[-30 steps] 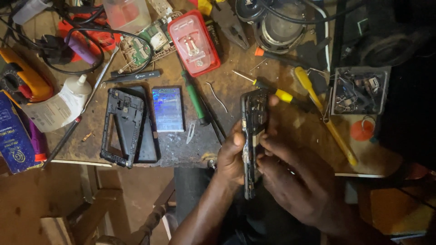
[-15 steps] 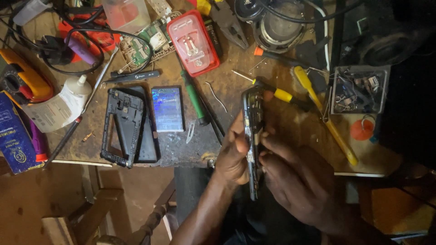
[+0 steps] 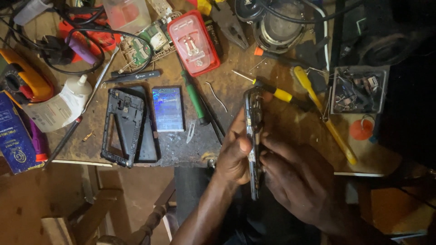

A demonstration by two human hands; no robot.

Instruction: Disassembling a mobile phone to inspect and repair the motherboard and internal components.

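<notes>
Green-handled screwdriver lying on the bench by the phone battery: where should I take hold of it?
Grip the green-handled screwdriver across its thick green handle, coming from above: it lies flat, the handle's upper end clear, while its dark shaft end lies beside thin black tools. Judged from one view.

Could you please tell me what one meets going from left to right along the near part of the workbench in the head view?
Blue box → black phone frame → blue battery → left hand → phone → right hand.

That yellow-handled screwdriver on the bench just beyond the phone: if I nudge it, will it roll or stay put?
The yellow-handled screwdriver has a rounded handle, so it would probably roll sideways. It looks stiff and light. The second yellow tool beside it might stop it.
</notes>
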